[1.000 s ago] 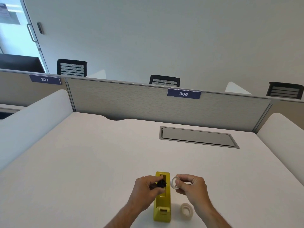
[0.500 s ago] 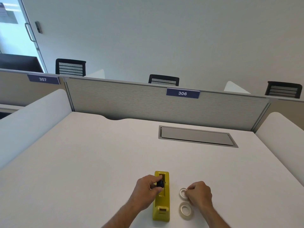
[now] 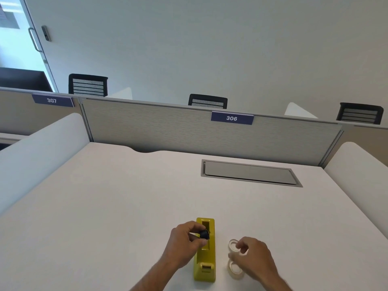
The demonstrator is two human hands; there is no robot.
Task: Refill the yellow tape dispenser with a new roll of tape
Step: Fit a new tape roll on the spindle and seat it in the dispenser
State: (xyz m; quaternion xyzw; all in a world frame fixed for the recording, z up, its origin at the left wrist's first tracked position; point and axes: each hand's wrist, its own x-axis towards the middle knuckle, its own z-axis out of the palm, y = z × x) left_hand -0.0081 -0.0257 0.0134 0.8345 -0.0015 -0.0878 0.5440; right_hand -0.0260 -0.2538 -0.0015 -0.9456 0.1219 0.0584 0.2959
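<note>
The yellow tape dispenser [image 3: 206, 259] stands lengthwise on the white desk [image 3: 105, 206] near its front edge, its roll slot bare. My left hand [image 3: 184, 246] pinches the small black spool [image 3: 204, 234] just above that slot. To the right of the dispenser two clear rings lie flat: a thin one [image 3: 232, 245] farther away and a thicker tape roll [image 3: 235, 270] nearer me. My right hand [image 3: 254, 259] hovers over both with loosely curled fingers, its fingertips beside the thin ring and its thumb above the thicker roll, partly hiding it.
A grey cable hatch [image 3: 249, 174] is set flush in the desk at the back right. A grey partition [image 3: 168, 131] with a "306" label closes the far edge, and white side screens [image 3: 35, 156] flank the desk. Black chairs stand beyond the partition.
My right hand lowered the thin ring from beside the spool onto the desk and let it go, then drew back toward the thicker roll. My left hand kept the black spool over the dispenser.
</note>
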